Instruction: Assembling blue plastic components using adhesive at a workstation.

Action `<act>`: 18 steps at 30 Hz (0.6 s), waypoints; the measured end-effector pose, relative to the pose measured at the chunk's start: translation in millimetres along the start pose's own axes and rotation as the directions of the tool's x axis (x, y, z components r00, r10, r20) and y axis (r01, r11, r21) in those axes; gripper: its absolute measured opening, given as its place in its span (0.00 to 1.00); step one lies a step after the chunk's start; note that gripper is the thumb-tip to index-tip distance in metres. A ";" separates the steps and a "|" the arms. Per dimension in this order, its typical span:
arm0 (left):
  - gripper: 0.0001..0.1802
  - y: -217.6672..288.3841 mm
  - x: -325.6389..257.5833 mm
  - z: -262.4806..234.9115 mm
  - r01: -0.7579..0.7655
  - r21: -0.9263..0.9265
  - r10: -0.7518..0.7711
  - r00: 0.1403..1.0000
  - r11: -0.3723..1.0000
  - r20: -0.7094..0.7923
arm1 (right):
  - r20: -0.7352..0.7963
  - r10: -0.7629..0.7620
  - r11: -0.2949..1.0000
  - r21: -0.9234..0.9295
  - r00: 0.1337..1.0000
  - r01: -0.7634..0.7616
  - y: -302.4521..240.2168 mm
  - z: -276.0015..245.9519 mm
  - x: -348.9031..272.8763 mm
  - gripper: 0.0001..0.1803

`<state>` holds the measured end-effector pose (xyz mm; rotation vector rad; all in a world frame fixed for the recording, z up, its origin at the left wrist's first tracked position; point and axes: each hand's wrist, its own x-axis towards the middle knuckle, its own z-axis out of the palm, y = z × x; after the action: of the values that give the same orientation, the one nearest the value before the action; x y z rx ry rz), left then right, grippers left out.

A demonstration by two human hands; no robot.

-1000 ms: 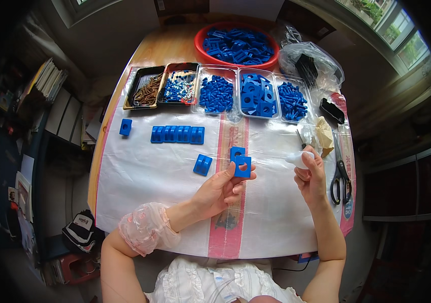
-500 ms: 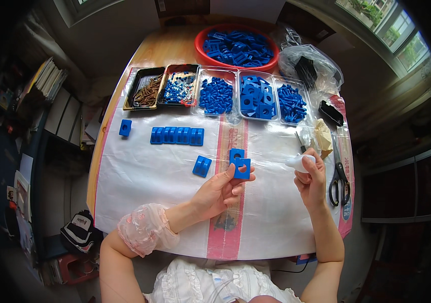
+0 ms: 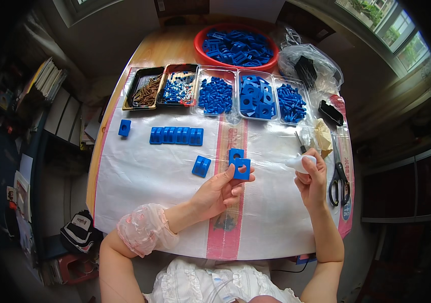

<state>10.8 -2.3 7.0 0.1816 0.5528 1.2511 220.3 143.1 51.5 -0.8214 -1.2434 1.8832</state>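
Five trays [image 3: 215, 96] sit in a row behind the sheet [image 3: 139, 177], bowl [image 3: 235, 48] behind them, scissors [image 3: 337, 174] right.

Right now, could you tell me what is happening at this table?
A person sits at a table covered with a white plastic sheet. The left hand holds a blue square plate with a round hole just above the sheet, and the right hand holds a small white bottle. A second blue plate lies just behind the held one, a grooved blue block to its left, and a row of blue blocks further back. Trays of blue parts and a red bowl line the far edge; scissors lie at the right.
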 end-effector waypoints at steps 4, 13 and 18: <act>0.33 -0.5 0.4 -1.0 -0.005 -0.003 0.005 1.000 1.000 0.017 | -0.006 0.000 1.000 -0.004 1.000 0.000 -1.1 1.2 -0.6 0.15; 0.32 -0.4 0.4 -1.4 0.000 -0.003 0.000 1.000 1.000 0.022 | 0.008 0.009 0.999 0.042 1.000 -0.010 1.4 -2.4 -1.1 0.12; 0.33 -0.4 0.6 -2.3 0.001 0.007 -0.001 1.000 1.000 0.025 | 0.008 0.016 0.999 0.045 1.000 -0.016 0.7 -1.6 -1.5 0.12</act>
<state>10.1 -2.2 4.7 0.2022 0.5356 1.2448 222.2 142.5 50.5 -0.8032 -1.1984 1.9217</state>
